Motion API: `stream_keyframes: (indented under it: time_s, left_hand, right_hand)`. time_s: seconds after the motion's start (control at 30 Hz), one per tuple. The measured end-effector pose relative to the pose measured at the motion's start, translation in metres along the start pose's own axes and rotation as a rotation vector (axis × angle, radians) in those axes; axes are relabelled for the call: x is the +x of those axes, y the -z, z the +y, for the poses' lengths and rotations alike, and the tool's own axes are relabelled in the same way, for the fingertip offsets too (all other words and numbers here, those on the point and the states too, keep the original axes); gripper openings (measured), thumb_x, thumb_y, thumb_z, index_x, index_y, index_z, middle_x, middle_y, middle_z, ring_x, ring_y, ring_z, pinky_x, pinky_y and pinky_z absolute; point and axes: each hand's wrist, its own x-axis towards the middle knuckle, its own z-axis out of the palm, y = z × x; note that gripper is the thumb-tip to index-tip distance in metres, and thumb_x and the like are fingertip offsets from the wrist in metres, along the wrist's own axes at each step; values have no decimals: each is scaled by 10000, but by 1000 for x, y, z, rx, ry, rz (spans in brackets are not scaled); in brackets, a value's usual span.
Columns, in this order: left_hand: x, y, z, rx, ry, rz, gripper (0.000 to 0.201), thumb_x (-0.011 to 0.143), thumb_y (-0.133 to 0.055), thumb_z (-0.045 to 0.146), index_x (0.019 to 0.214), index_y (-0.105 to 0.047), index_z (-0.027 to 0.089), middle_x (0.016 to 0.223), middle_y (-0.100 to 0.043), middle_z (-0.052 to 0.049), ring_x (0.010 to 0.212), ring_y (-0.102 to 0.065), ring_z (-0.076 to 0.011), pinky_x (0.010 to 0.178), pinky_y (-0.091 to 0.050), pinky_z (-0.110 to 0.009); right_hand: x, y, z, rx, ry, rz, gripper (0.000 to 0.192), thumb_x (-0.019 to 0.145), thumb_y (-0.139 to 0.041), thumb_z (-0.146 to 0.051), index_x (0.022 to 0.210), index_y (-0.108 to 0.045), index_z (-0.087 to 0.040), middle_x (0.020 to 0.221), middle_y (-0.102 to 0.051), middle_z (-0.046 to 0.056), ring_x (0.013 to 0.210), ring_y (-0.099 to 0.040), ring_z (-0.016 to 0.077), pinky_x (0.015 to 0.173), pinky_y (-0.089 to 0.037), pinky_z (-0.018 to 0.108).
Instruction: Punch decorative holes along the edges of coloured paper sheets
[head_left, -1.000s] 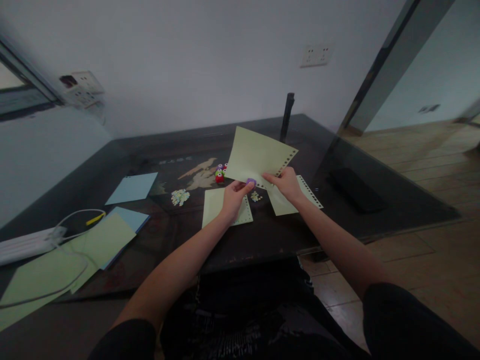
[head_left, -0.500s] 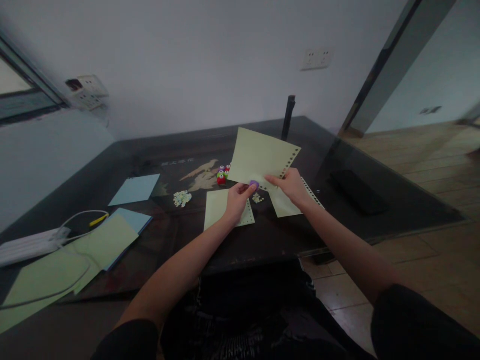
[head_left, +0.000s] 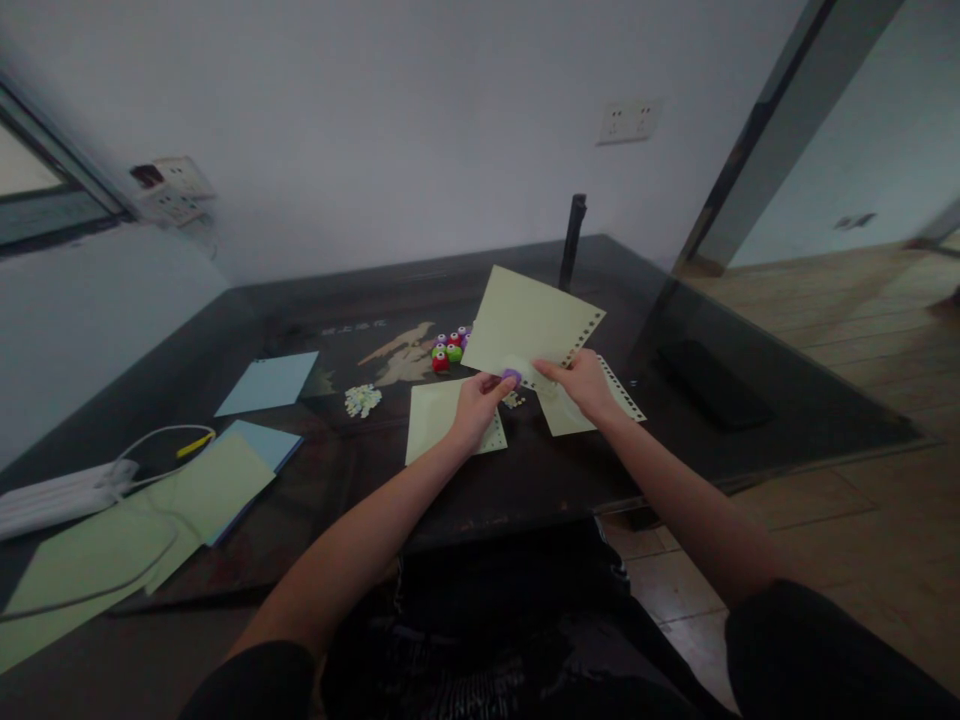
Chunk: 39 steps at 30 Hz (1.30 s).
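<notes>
The dark table (head_left: 225, 520) is carrying loose sheets. The pale green sheet (head_left: 529, 320) is tilting lower than a second ago, uncovering more of the small coloured punches (head_left: 450, 350). The right hand (head_left: 581, 385) is pinching the sheet's lower edge. The left hand (head_left: 476, 405) is squeezing a purple punch (head_left: 511, 376) against that edge.

The pale green sheet (head_left: 529, 322) at frame centre is matt paper; the small purple punch (head_left: 511, 376) looks glossy plastic; the dark tabletop (head_left: 375, 480) is glossy glass.
</notes>
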Motion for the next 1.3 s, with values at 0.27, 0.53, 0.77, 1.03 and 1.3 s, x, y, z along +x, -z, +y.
stream_keyframes:
  time_s: [0.27,0.53,0.77,1.03,1.3]
  left_hand:
    - [1,2,1,20,28,-18,358,633,-767,404,817,-695,106,833,-720,-97,806,-654,-190,849,-447,-343]
    - [1,3,3,3,80,-49,333,622,-770,407,794,-699,131,851,-721,-91,847,-652,-202,876,-442,-359]
    - [1,3,5,8,74,-87,358,640,-763,394,873,-704,129,919,-720,-114,893,-653,-217,902,-436,-373]
    - [1,8,8,80,95,-134,307,650,-761,351,857,-699,132,939,-716,-115,891,-651,-214,922,-428,-386]
    - [0,12,20,295,122,-206,346,682,-738,352,957,-699,147,1014,-701,-124,928,-641,-227,921,-436,-397]
  right_hand:
    - [-1,0,-1,-2,-19,-9,334,662,-708,-388,870,-708,-127,947,-722,126,852,-681,263,768,-540,400]
    - [1,0,4,-50,-12,16,325,663,-703,-373,875,-714,-128,946,-722,125,862,-680,274,775,-536,409]
    - [1,0,4,-40,-10,18,315,665,-709,-371,875,-717,-135,930,-724,122,861,-682,269,775,-538,411]
    - [1,1,4,10,-30,38,347,656,-723,-375,901,-714,-129,965,-718,129,880,-676,276,787,-536,404]
    - [6,8,7,30,-13,86,358,652,-726,-387,900,-719,-129,934,-724,115,838,-681,254,761,-535,385]
